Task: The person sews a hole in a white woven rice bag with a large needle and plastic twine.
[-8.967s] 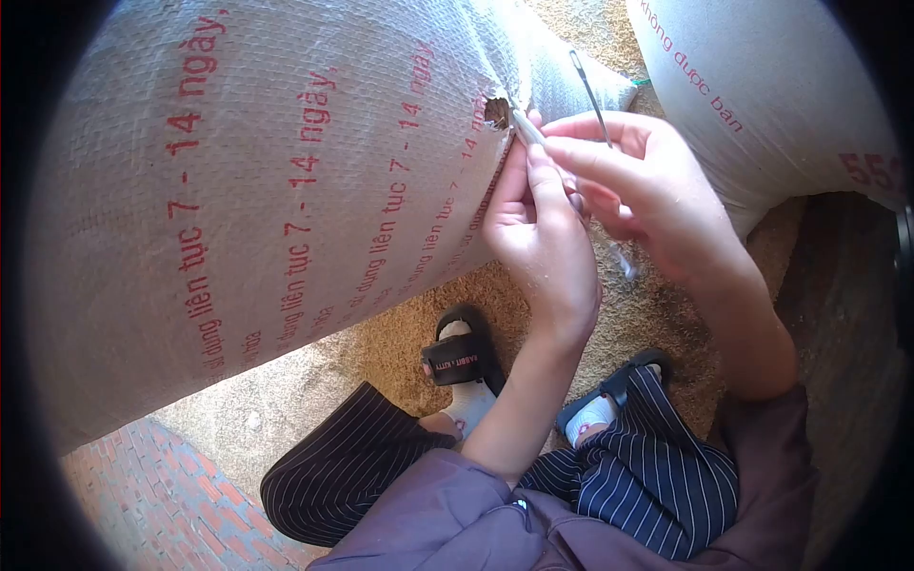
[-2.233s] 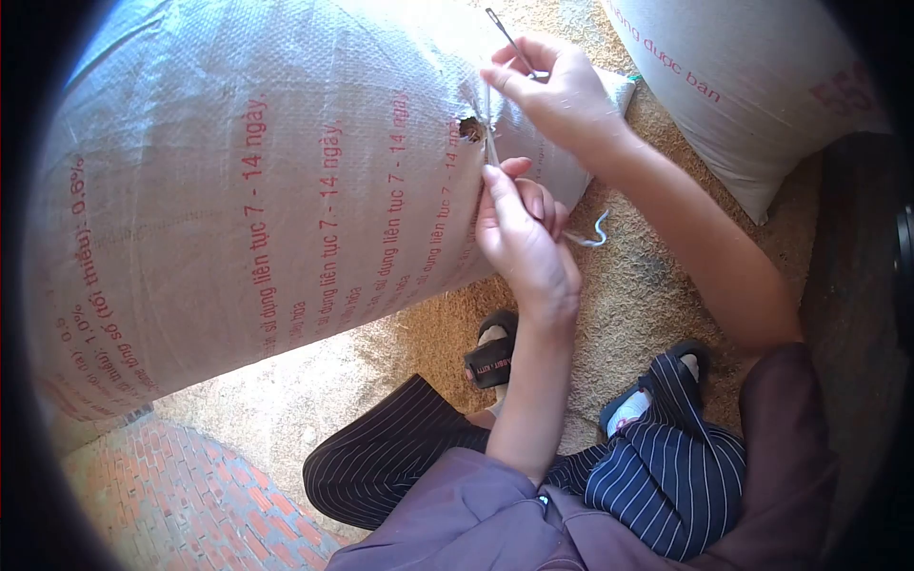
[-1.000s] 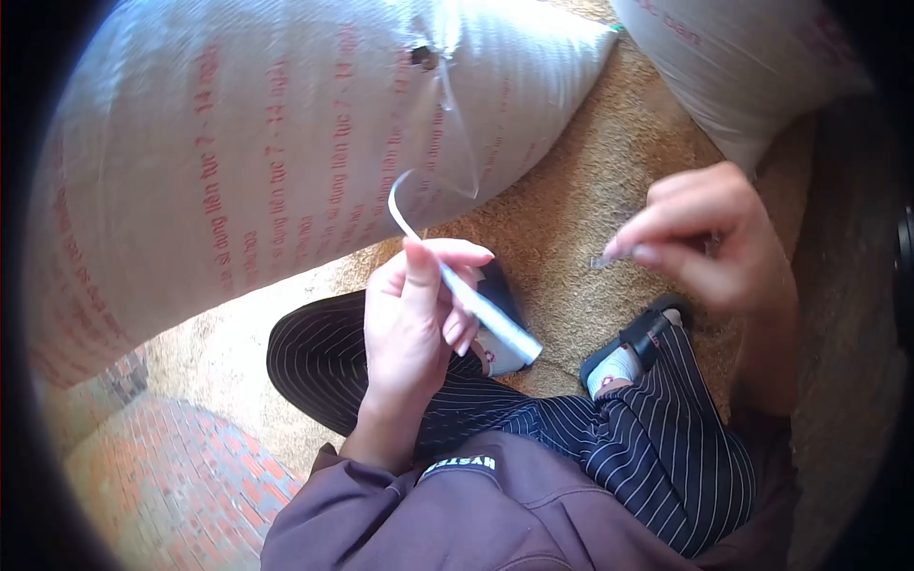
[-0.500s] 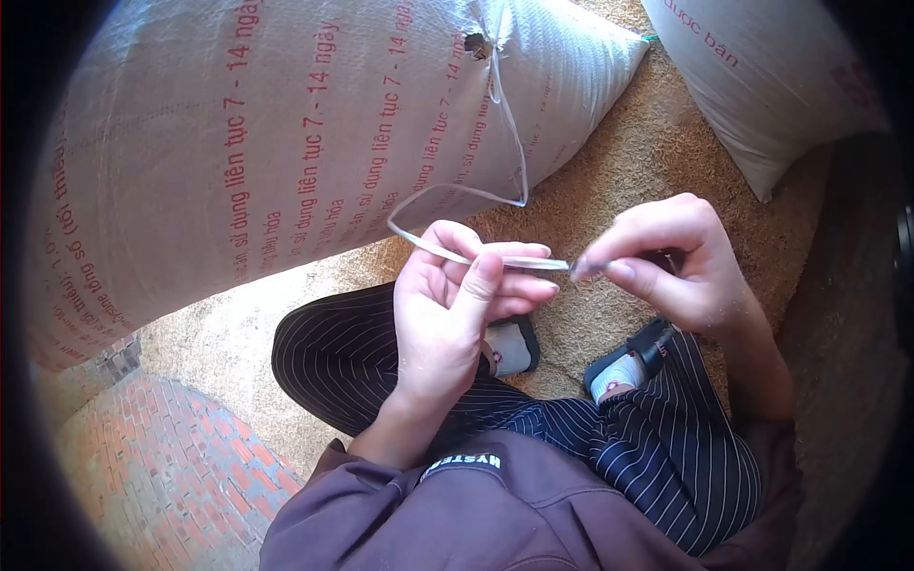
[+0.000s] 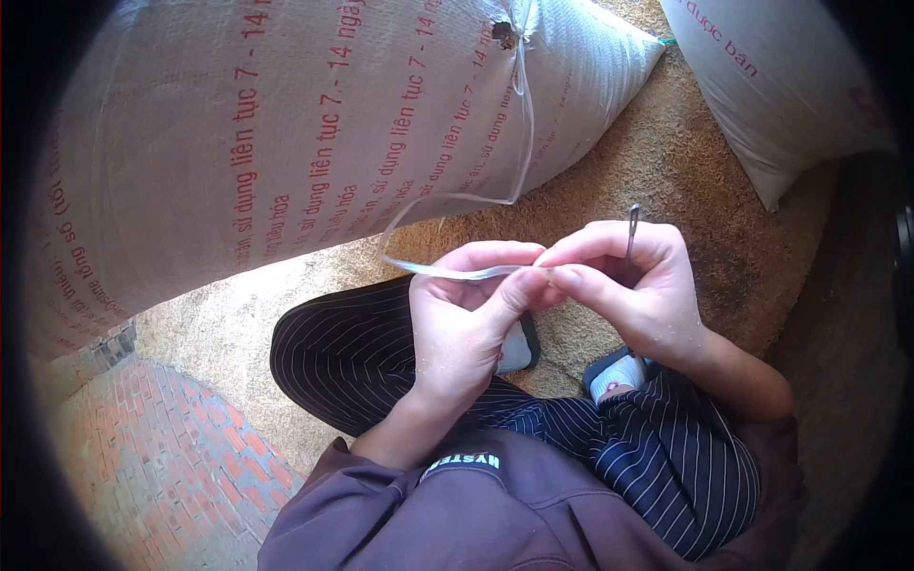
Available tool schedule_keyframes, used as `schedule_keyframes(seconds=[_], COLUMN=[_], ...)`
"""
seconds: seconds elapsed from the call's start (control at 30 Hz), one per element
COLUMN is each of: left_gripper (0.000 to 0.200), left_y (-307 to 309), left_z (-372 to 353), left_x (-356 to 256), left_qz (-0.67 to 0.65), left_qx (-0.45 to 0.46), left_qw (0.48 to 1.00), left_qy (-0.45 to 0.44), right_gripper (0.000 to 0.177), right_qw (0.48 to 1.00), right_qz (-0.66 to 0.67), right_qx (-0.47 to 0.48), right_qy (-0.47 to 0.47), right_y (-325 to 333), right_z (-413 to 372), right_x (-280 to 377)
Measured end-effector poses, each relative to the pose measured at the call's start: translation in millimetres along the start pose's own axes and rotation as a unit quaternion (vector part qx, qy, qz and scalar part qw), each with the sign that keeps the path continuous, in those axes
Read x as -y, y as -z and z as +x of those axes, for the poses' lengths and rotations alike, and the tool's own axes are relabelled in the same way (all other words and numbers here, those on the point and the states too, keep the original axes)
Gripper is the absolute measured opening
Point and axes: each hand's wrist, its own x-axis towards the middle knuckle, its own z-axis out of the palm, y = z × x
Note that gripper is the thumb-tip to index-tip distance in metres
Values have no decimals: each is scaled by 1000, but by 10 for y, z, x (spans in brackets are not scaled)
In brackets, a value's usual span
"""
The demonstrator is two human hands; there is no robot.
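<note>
A pale plastic string (image 5: 455, 197) runs from the gathered, tied spot on a large white sack (image 5: 286, 143) and loops down to my left hand (image 5: 466, 324). That hand pinches the string's end between thumb and fingers. My right hand (image 5: 638, 285) meets it fingertip to fingertip, also closed at the end of the string. A metal needle (image 5: 633, 228) with an eye at its top stands up from my right hand, held among the curled fingers. The exact tip of the string is hidden by the fingertips. A small dark hole (image 5: 503, 33) shows beside the tie.
A second white sack (image 5: 762, 86) leans at the upper right. Tan grain husks (image 5: 666, 162) cover the ground between the sacks and around my feet. Red brick paving (image 5: 171, 447) lies at the lower left. My legs in striped trousers are folded below my hands.
My right hand has moved left until its fingertips touch those of my left hand. The needle now shows upright in it. The sacks have shifted slightly right in view.
</note>
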Motion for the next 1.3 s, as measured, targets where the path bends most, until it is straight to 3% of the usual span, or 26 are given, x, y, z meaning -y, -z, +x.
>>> schedule_keyframes(seconds=[0.07,0.13,0.17,0.2,0.3,0.47,0.53,0.67,1.0,1.3], left_gripper=[17,17,17,16,15,12,11,11,11,10], left_y=[53,44,17,-9,-5,10,-18,-36,-28,-42], left_z=[4,8,24,34,45,45,42,38,38,18], left_x=[33,39,32,28,45,81,70,66,86,16], left_qz=[-23,-10,-16,-23,-35,-65,-98,-133,-196,-234], left_qx=[-3,-9,-19,-30,-18,-14,-23,-20,0,-8], left_qw=[999,999,997,996,995,993,991,988,978,972], left_qy=[-29,-48,-67,-85,-90,-95,-83,-77,-75,-14], right_gripper=[20,37,46,39,26,25,25,24,23,24], right_qw=[998,976,989,976,956,971,989,982,965,986], right_qz=[49,197,89,147,222,205,98,147,223,120], right_qx=[-27,11,38,100,88,4,-26,-45,-6,-37], right_qy=[-11,-96,-108,-128,-170,-126,-109,-110,-135,-113], right_y=[-15,77,15,34,-118,-187,-238,-284,-293,-313], right_z=[-22,-65,-90,-109,-139,-159,-180,-166,-169,-156], right_x=[-24,-61,-51,-58,-5,-156,-160,-158,-160,-169])
